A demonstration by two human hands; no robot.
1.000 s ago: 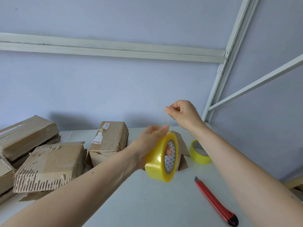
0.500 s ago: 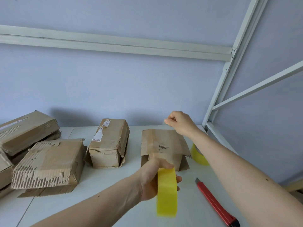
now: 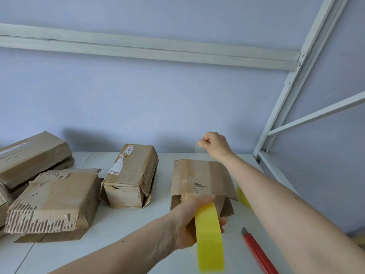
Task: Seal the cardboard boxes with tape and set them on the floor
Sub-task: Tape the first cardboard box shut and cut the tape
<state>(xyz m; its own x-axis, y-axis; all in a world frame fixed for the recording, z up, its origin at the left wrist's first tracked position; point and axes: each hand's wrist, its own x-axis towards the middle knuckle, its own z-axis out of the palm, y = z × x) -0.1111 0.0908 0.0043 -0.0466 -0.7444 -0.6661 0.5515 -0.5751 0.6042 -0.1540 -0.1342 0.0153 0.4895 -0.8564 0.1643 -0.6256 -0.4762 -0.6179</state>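
A small brown cardboard box [image 3: 199,179] lies on the white table [image 3: 126,226], right of centre. My left hand [image 3: 189,220] grips a yellow tape roll [image 3: 210,240] just in front of the box's near end. My right hand [image 3: 214,144] is raised past the box's far end and pinches the clear free end of the tape [image 3: 198,148]. The stretched strip runs over the box top, faint and hard to see.
A labelled box [image 3: 131,175] lies left of the middle box. Torn boxes [image 3: 52,200] pile up at the far left. A red utility knife [image 3: 258,252] lies at the right, near a second yellow roll [image 3: 244,197] half hidden by my right forearm. A white metal frame [image 3: 276,123] stands at the right.
My left hand has carried the roll down and toward me, from above the box to its near end. My right hand moved slightly away, past the box's far edge, pulling tape out.
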